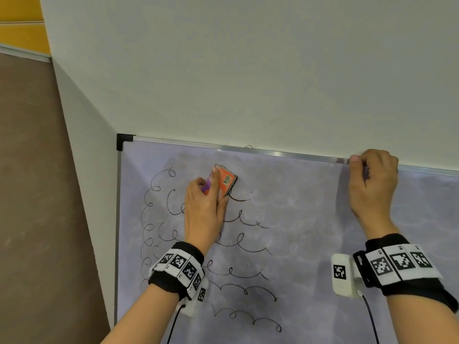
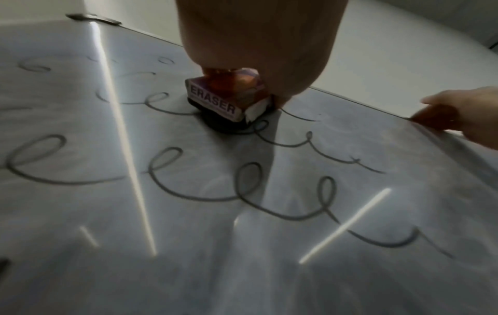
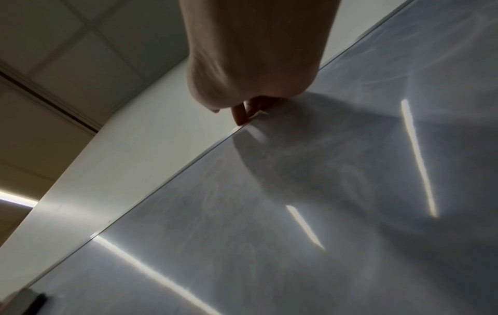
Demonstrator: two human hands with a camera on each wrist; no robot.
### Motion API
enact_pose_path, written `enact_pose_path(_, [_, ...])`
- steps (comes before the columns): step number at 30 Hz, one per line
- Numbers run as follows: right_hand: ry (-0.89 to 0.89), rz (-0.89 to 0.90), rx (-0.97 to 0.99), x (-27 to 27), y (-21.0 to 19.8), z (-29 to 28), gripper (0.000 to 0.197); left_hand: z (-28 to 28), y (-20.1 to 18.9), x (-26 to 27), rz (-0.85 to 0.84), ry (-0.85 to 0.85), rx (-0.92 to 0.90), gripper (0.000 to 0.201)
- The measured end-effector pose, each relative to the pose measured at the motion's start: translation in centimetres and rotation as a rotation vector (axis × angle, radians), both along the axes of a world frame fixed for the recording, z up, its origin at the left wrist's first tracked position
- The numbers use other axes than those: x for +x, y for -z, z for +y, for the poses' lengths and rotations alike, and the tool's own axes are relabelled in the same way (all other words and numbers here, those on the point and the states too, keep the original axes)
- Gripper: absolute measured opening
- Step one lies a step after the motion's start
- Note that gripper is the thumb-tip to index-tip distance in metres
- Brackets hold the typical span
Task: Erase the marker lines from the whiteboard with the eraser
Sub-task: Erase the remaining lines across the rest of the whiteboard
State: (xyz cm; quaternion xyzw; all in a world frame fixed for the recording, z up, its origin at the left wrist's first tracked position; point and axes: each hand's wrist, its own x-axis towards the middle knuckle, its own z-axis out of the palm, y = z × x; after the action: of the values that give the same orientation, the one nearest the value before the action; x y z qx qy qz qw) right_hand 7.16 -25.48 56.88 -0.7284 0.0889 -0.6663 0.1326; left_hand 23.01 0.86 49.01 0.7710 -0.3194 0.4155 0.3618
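Note:
A whiteboard [image 1: 310,219] with a metal frame hangs on the wall. Black looping marker lines [image 1: 173,234] cover its left half; the right half shows only faint smears. My left hand [image 1: 206,207] grips an orange and purple eraser [image 1: 224,180] and presses its dark felt face against the board, near the top of the scribbles. The left wrist view shows the eraser [image 2: 215,102], marked ERASER, lying over a loop of marker lines [image 2: 242,191]. My right hand [image 1: 372,184] curls over the whiteboard's top frame [image 1: 273,153], its fingers [image 3: 239,115] hooked on that edge.
A plain pale wall [image 1: 248,70] rises above the board. A black plastic corner [image 1: 124,141] caps the frame at the upper left. A brown panel [image 1: 32,194] stands to the left of the wall's corner.

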Motion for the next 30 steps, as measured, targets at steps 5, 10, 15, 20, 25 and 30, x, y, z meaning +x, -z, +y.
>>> enact_pose_path(5, [0.006, -0.02, 0.007, 0.3, 0.1, -0.1, 0.026, -1.4, 2.0, -2.5, -0.186, 0.105, 0.251, 0.074])
enact_pose_path(10, [0.005, -0.008, -0.003, 0.1, 0.1, -0.2, 0.026, -0.8, 2.3, -1.6, -0.197, 0.046, 0.258, 0.065])
enact_pose_path(15, [-0.007, -0.012, -0.006, 0.1, 0.1, -0.1, 0.028, -0.8, 1.7, -0.9, 0.007, 0.008, -0.014, 0.069])
enact_pose_path(20, [-0.002, -0.02, -0.006, 0.2, 0.1, -0.1, 0.028, -1.4, 4.4, -2.9, -0.188, 0.113, 0.233, 0.07])
enact_pose_path(25, [-0.001, -0.02, -0.017, 0.0, 0.2, -0.2, 0.026, 0.5, 3.8, -0.6, -0.132, 0.043, 0.154, 0.061])
enact_pose_path(30, [0.006, -0.015, -0.005, 0.3, 0.1, -0.2, 0.027, 1.2, 2.8, 1.4, 0.057, -0.025, -0.064, 0.071])
